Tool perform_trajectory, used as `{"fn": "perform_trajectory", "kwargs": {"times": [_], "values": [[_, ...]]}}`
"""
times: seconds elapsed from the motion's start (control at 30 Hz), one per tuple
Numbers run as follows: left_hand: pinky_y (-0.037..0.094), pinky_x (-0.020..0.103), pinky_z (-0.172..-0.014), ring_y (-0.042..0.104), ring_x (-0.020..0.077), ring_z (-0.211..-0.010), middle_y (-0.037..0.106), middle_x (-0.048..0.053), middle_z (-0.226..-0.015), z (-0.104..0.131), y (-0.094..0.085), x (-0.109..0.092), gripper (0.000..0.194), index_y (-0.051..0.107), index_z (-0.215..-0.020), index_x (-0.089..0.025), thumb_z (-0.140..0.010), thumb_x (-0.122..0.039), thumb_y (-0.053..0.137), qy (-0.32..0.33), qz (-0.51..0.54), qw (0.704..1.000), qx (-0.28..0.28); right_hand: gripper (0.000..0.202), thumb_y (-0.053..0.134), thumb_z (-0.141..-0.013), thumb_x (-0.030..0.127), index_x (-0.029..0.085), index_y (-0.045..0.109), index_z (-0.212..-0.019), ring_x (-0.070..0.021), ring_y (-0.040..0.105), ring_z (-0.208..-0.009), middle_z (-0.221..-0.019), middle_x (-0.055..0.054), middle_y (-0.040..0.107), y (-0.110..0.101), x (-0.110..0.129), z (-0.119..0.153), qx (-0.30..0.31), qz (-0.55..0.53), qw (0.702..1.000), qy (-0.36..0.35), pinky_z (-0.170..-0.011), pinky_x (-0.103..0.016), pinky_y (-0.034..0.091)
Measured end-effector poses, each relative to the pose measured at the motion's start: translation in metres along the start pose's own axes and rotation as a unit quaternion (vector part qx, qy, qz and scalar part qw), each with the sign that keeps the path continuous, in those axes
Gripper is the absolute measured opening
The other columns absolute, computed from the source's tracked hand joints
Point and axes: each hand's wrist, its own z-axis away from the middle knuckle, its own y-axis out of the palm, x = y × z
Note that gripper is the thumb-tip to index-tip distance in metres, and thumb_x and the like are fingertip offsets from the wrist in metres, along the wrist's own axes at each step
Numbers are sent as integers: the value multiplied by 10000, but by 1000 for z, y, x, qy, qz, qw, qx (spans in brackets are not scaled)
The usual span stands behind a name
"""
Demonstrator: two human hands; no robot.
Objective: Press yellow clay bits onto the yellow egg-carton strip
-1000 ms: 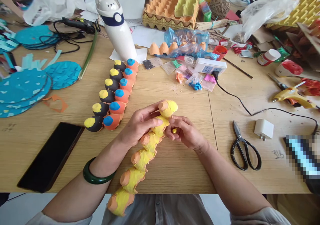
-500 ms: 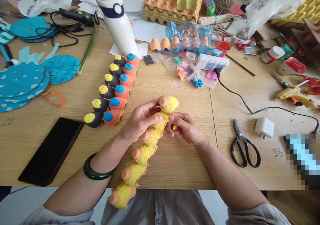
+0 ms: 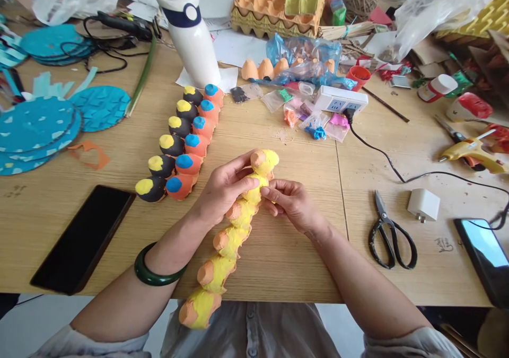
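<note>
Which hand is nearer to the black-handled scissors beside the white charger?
Right. The right hand, at the right edge of the yellow-coated egg-carton strip, is left of the black-handled scissors. The left hand, holding the strip, is farther left.

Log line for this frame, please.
left hand: holds yellow-coated carton strip | right hand: at strip's edge | scissors: on table

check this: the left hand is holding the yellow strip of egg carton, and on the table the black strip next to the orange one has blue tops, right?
The tops on the black strip are yellow, not blue, as the head view shows. The left hand is indeed holding the yellow strip.
</note>
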Motion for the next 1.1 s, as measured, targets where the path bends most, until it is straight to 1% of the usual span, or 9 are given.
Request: {"fn": "perform_trajectory", "kwargs": {"times": [0.1,0.23,0.37,0.5,0.6,0.7,0.8,0.97,1.1], "values": [[547,447,-1022,616,362,-1297,733,2,-1298,0,1,-2,555,650,-1375,-295,-828,-316,739,1,11,1000,-2,470,732,-854,593,188,579,-670,-66,304,-460,-505,54,503,3,0,1,-24,33,999,-14,-474,-260,201],[517,433,-1063,593,367,-1310,748,-34,-1250,1,2,-5,544,666,-1347,-271,-807,-284,730,7,2,1000,-21,449,668,-908,589,182,625,-723,-85,400,-486,-537,40,514,3,-8,1,-98,103,986,-83,-490,-255,279],[493,485,-1096,637,337,-1267,757,-16,-1234,-1,2,-3,472,709,-1260,-336,-793,-272,741,11,6,1000,-28,436,637,-946,520,191,563,-669,-84,395,-512,-574,39,497,2,-19,0,-137,183,961,-156,-498,-253,299],[507,531,-1041,645,366,-1259,748,-17,-1262,-2,2,1,434,726,-1216,-400,-791,-311,745,10,-6,1000,-23,383,621,-965,414,188,563,-661,-77,364,-525,-582,48,464,1,-20,2,-142,249,936,-204,-507,-253,293],[517,522,-986,622,389,-1279,749,-8,-1262,-3,0,1,435,728,-1214,-409,-787,-325,732,19,-29,999,-25,308,611,-975,387,184,628,-744,-80,410,-528,-603,45,500,2,-13,5,-177,240,928,-222,-505,-247,327],[519,493,-948,610,399,-1275,741,1,-1281,-3,-1,-1,449,731,-1210,-400,-766,-331,731,23,-41,998,-37,230,560,-1003,342,179,712,-944,-83,446,-516,-629,44,538,3,-10,9,-216,232,916,-246,-503,-241,366],[524,469,-906,626,398,-1237,746,15,-1271,-3,-2,-3,430,738,-1186,-381,-757,-348,727,21,-47,998,-47,272,505,-1012,253,181,736,-1136,-83,444,-511,-649,41,559,3,-14,11,-204,294,890,-282,-509,-239,381],[515,461,-920,648,372,-1208,749,-3,-1260,-3,0,-5,438,734,-1182,-395,-749,-325,736,15,-21,998,-64,330,496,-979,135,160,725,-1216,-90,462,-533,-688,15,617,2,-21,11,-157,421,816,-363,-556,-247,412],[512,473,-937,626,377,-1251,732,-17,-1300,-2,2,-5,426,743,-1156,-404,-740,-312,756,25,-16,997,-68,360,485,-970,103,162,721,-1236,-98,485,-538,-663,21,601,4,-22,11,-152,437,801,-380,-565,-247,417]]}}
